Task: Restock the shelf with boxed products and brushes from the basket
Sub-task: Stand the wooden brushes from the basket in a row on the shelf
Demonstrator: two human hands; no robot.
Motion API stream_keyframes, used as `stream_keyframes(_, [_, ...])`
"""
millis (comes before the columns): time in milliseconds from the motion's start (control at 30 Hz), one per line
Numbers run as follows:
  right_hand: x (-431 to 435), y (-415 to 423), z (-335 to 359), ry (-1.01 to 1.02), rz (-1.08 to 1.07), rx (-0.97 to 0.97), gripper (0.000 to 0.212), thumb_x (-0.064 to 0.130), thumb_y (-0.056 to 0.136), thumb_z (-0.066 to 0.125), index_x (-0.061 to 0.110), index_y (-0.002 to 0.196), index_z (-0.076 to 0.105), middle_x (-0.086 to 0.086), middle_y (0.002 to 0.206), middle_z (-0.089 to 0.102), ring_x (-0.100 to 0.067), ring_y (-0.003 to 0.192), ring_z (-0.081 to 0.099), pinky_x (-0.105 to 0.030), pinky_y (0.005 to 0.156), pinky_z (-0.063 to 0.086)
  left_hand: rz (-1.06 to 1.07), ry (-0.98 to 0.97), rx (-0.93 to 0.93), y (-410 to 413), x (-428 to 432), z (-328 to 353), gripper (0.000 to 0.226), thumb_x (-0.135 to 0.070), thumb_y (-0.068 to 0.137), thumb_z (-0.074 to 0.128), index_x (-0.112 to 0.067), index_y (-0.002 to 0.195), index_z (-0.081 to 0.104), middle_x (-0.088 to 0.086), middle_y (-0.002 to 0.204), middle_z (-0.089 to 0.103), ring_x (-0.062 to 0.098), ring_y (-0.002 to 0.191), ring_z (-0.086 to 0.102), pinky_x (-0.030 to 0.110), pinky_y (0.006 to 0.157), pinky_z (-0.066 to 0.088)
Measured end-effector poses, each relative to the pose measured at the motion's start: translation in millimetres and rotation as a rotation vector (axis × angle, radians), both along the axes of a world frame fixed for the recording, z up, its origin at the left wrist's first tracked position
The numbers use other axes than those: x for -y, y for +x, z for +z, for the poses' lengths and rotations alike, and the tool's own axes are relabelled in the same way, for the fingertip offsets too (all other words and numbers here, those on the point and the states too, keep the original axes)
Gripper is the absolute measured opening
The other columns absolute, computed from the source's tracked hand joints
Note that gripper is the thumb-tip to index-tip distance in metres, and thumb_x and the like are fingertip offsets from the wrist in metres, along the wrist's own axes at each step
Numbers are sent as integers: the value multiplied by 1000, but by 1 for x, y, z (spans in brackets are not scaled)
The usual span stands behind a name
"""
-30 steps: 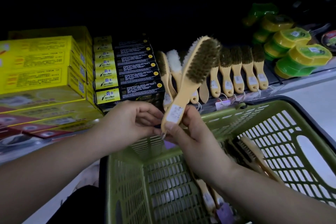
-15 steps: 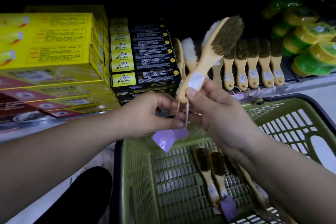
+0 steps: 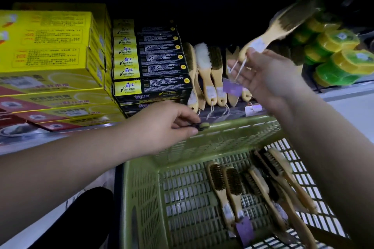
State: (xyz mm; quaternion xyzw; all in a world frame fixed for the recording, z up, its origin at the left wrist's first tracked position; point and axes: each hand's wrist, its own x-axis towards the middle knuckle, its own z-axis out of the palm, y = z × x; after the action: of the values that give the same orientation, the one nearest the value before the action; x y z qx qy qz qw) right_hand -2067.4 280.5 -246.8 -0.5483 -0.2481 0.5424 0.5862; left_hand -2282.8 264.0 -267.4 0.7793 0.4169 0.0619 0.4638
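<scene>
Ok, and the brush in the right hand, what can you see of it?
The brush has a pale wooden handle with a white label, and dark bristles along its head. It is blurred, raised and tilted up to the right in front of green and yellow tubs. The right hand pinches its handle end; a string loop there hangs down with a purple tag.

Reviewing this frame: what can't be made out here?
Head view only.
1. The held brush: motion-blurred in the right hand; its label is unreadable.
2. The dark piece pinched by the left hand at the basket rim: too dim to identify.
3. The brushes in the basket: the right forearm covers some, so no count.
4. Space above the black boxes: lost in darkness.
</scene>
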Motion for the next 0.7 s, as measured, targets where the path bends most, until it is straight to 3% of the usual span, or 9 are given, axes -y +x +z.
stream_keyframes(100, [-4, -2, -20, -114, 77, 113, 2, 9, 97, 45, 8, 99, 46, -9, 89, 58, -23, 81, 71, -35, 75, 58, 12, -27, 4, 2, -1, -1, 23, -26, 82, 67, -32, 104, 68, -26, 91, 64, -14, 83, 59, 4, 77, 46])
stream_keyframes(233, [0, 0, -31, -272, 358, 264, 7, 10, 94, 51, 8, 101, 51, -11, 91, 63, -19, 71, 71, -26, 58, 56, 28, -60, 28, 4, -3, -2, 19, -25, 80, 69, -27, 99, 71, -24, 86, 66, -10, 76, 62, 9, 73, 50])
stream_keyframes(333, [3, 1, -35, -363, 520, 448, 9, 12, 91, 58, 13, 100, 56, -13, 92, 67, -18, 72, 68, -27, 62, 53, 29, -56, 33, 5, -5, -3, 15, -27, 81, 69, -29, 95, 72, -25, 84, 66, -10, 75, 62, 9, 71, 50])
stream_keyframes(400, [2, -3, -39, -371, 542, 527, 13, 14, 90, 61, 15, 101, 55, -8, 85, 67, -13, 65, 67, -25, 59, 51, 28, -50, 35, 5, -8, -3, 11, -27, 81, 68, -29, 91, 72, -24, 80, 67, -11, 74, 61, 5, 67, 48])
stream_keyframes(500, [-5, -12, -46, -366, 538, 685, 37, 19, 90, 61, 10, 123, 47, -5, 84, 65, -9, 54, 63, -25, 52, 50, 18, -41, 38, 8, -10, -4, 6, -26, 81, 68, -27, 86, 71, -21, 77, 67, -10, 73, 61, 3, 63, 47])
stream_keyframes(700, [-12, -22, -58, -351, 426, 894, 39, 28, 88, 63, 6, 117, 49, -10, 93, 64, -19, 64, 62, -33, 57, 50, 14, -47, 36, 12, -9, -9, 11, -29, 80, 68, -32, 91, 66, -17, 88, 67, -4, 80, 63, 23, 79, 55])
